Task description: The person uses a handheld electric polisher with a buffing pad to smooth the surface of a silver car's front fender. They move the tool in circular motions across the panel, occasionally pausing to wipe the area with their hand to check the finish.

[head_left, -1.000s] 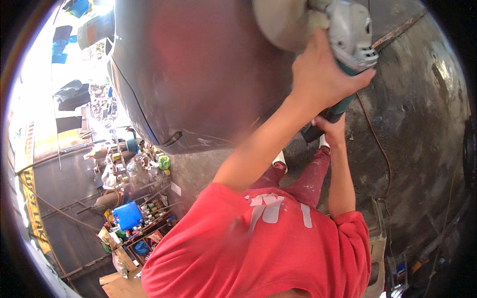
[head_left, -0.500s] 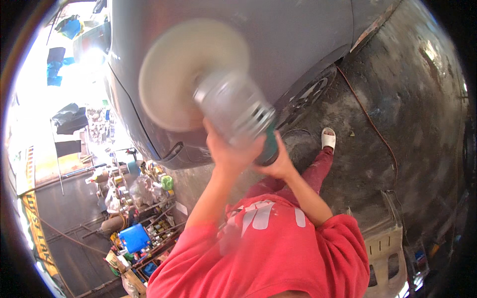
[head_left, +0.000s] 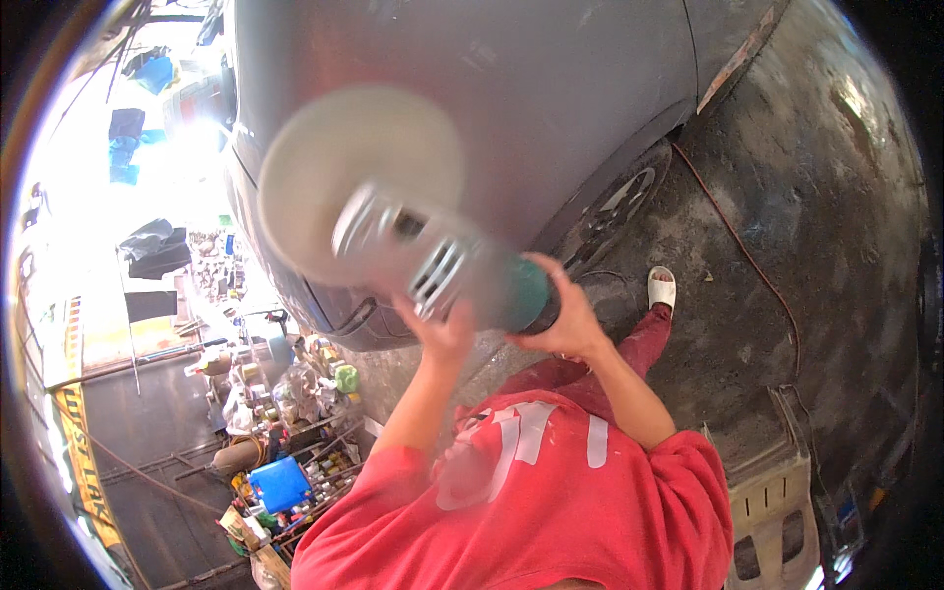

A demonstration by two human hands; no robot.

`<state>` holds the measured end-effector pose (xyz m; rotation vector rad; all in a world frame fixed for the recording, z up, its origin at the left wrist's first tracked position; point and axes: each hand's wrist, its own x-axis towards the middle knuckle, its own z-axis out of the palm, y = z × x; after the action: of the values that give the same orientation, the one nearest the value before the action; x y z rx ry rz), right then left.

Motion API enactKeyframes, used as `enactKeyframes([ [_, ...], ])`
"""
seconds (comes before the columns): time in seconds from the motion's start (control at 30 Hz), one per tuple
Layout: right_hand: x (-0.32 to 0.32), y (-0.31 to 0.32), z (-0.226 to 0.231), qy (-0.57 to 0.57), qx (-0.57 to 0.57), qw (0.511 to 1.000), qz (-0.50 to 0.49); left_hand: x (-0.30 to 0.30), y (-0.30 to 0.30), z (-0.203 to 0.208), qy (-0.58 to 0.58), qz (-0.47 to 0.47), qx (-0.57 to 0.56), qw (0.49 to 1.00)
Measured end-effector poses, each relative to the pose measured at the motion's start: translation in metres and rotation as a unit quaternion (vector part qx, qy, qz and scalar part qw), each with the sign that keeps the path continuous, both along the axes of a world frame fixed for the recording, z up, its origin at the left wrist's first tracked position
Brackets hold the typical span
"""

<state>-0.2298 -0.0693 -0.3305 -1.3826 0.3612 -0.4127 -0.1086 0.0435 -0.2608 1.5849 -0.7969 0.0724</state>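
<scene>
Both of my hands are on a power polisher (head_left: pixel 444 267) with a silver head and a dark green rear body. Its large, round, cream-coloured pad (head_left: pixel 339 162) looks smeared by motion. The pad lies over the grey side of a car (head_left: pixel 551 108); whether it touches the surface everywhere I cannot tell. My left hand (head_left: pixel 444 332) is closed on the near side of the polisher, just behind the vented silver part, its fingers partly hidden. Wrapped round the green rear end is my right hand (head_left: pixel 568 320).
A car wheel (head_left: pixel 619 197) and a red-brown cable (head_left: pixel 742 251) lie to the right. At lower left stands a cluttered rack (head_left: pixel 315 452) with a blue container (head_left: pixel 279 484). A beige plastic chair (head_left: pixel 777 501) is at lower right. My foot wears a white slipper (head_left: pixel 662 288).
The polisher has shifted left and nearer to me, its body turned closer to level across the view. My right hand has moved slightly up along with it. The whole view has shifted a little.
</scene>
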Motion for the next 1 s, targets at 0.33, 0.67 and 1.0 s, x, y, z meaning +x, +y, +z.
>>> enactKeyframes([
  [0.33,0.008,-0.066,0.014,-0.092,0.152,0.978,-0.105,-0.004,-0.160,0.092,-0.044,-0.070,0.124,0.989],
  [0.67,0.004,-0.003,0.010,0.007,-0.074,0.994,0.082,0.003,0.044,-0.005,0.037,0.017,-0.010,0.999],
  [1.0,-0.001,-0.109,0.050,-0.043,0.014,0.995,-0.087,0.005,-0.145,0.069,0.026,-0.030,0.013,0.999],
])
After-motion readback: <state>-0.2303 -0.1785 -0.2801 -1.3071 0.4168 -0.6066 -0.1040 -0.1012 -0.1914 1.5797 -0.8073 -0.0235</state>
